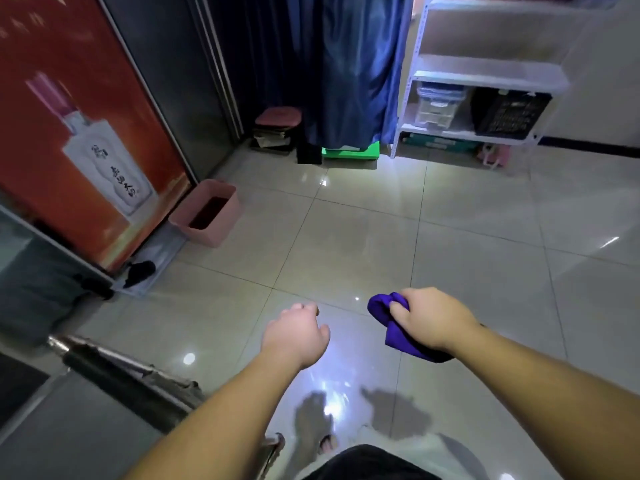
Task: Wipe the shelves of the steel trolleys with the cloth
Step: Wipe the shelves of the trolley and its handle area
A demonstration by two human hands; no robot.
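Fingers [398, 308] of the right hand [433, 320] bunch the purple cloth [384, 315] above the tiled floor [467, 244]; the left hand [294, 336] hangs loosely curled, holding nothing. Only a steel trolley edge [114, 368] shows at lower left, so a blind reach may miss its shelf.

The floor [450, 244] is smooth, shiny tile that mirrors the lights, the purple cloth [391, 327] looks soft and matt, the pink bin [211, 216] is smooth plastic, the blue curtain [339, 71] is cloth with a slight shine, and the trolley bar [104, 362] is dull grey metal.
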